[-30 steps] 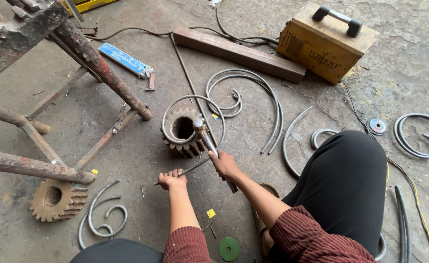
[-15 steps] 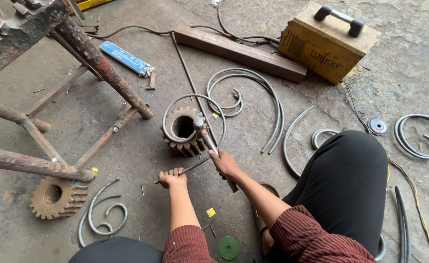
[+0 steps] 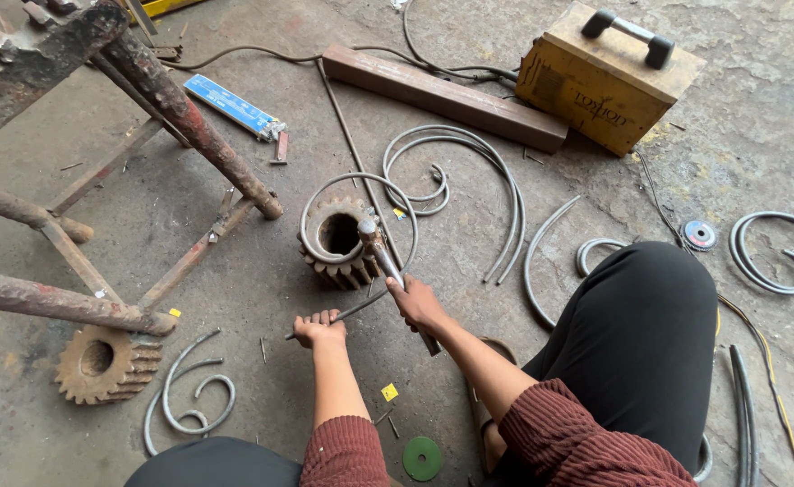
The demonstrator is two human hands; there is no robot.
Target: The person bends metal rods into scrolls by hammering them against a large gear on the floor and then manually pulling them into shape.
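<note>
I am squatting on the concrete floor (image 3: 235, 271) with both arms stretched out in front of me. My left hand (image 3: 318, 328) is closed around the near end of a thin metal rod (image 3: 352, 311), knuckles up, pressing it low against the floor. The rod runs from that fist up toward the big rusty gear (image 3: 338, 239) that stands flat in front of me, and there it curls into a loop around the gear's top. My right hand (image 3: 418, 304) is wrapped tightly around the handle of a hammer (image 3: 388, 261); the hammer's head rests at the gear's right edge, touching the curled rod there.

A second rusty gear (image 3: 104, 362) lies to my left, under the foot of a rusty steel stand (image 3: 180, 108). Beside it lies a finished scroll (image 3: 189, 397) of bent rod. More curved rods (image 3: 469, 171) lie just beyond the gear, and another scroll (image 3: 771, 252) sits far to my right. A yellow welding machine (image 3: 609, 77) stands at the back, next to a long steel bar (image 3: 447, 97). A blue packet (image 3: 233, 106) lies near the stand, and a green disc (image 3: 422, 458) lies close by my knee.
</note>
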